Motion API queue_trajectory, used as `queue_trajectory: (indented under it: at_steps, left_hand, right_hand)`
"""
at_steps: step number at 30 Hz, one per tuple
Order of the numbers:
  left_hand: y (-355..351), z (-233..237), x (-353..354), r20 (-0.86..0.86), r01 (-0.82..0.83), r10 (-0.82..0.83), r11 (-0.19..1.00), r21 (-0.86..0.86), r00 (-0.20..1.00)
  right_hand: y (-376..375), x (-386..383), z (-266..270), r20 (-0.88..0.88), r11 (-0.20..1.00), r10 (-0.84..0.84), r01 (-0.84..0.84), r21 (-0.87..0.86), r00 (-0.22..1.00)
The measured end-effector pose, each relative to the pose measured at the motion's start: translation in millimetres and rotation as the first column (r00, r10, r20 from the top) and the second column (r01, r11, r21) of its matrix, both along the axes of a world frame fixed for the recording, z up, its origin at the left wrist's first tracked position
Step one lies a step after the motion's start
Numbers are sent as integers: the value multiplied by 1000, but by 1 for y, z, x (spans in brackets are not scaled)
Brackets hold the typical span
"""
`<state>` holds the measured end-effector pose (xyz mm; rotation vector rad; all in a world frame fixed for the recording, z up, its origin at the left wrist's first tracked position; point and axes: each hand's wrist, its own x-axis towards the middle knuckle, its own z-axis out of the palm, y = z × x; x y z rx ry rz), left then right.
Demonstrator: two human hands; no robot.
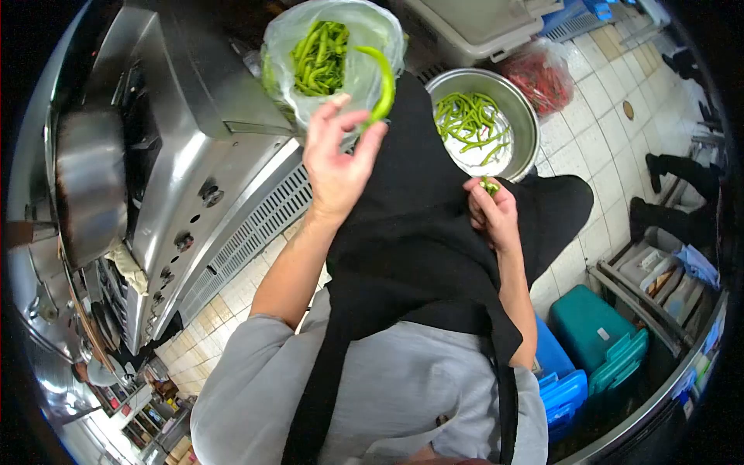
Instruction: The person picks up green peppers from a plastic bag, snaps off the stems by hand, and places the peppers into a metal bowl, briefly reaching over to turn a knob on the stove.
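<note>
My left hand (338,159) pinches a long, curved green chili pepper (385,81) between thumb and fingers. It is held up in front of a clear plastic bag (384,27) with many green peppers (320,56) inside. Lower and to the right, my right hand (494,213) is closed on small green pepper pieces (489,185), their cut ends showing at the fingertips. Just beyond it stands a round metal pot (532,128), with a layer of slender green peppers (467,118) on its bottom.
A bag of red peppers (540,81) lies on the tiled floor (589,147) beside the pot. A steel stove (182,182) runs along the left. Grey lidded tubs (473,27) stand ahead. A teal bin (593,325) and a blue bin (559,380) are at the lower right. Another person's dark-clothed legs (674,221) show at right.
</note>
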<state>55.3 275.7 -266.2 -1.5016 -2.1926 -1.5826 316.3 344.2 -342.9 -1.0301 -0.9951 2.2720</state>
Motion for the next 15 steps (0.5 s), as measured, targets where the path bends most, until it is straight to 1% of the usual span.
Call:
queue_trajectory:
  at_steps: [1,3,4,5,6,7,9,10,11,12,13,14,15]
  left_hand:
    - [1,3,13,-101,92,-96,995,-44,990]
    - [8,-11,39,43,291,-290,957,-3,956]
    - [12,-17,48,14,334,-334,942,-8,942]
    - [16,-25,56,34,388,-388,922,10,921]
    - [17,-31,64,71,445,-444,895,-5,893]
    - [16,-34,71,106,499,-494,867,-19,863]
    - [14,-48,85,254,579,-549,813,-57,796]
    - [15,-42,88,256,611,-576,787,-80,776]
    - [16,-37,90,258,640,-601,761,-106,757]
    - [16,-38,88,258,642,-602,759,-110,756]
    - [18,-40,84,197,668,-641,732,-137,742]
    - [19,-40,81,136,689,-676,705,-168,724]
    - [19,-39,82,133,685,-673,707,-173,728]
  right_hand:
    - [1,-1,-1,-3,999,30,-30,-18,1000]
    - [2,-6,10,9,995,95,-95,-21,995]
    - [1,-8,8,-24,995,103,-103,13,994]
    - [0,-8,5,-56,993,113,-110,49,992]
    - [-1,-6,5,-45,993,114,-112,49,992]
    - [-1,-4,8,-70,995,98,-99,-14,993]
    - [-3,2,-2,-152,995,-14,-1,-96,988]
    - [-2,5,-3,-149,995,-23,8,-96,989]
    - [-1,8,-3,-144,993,-69,53,-110,987]
    - [-1,9,-4,-141,988,-111,94,-124,984]
    - [-1,10,-3,-145,988,-110,92,-126,983]
    - [1,11,-1,-129,990,-121,110,-89,984]
    - [1,10,2,-114,991,-131,126,-52,985]
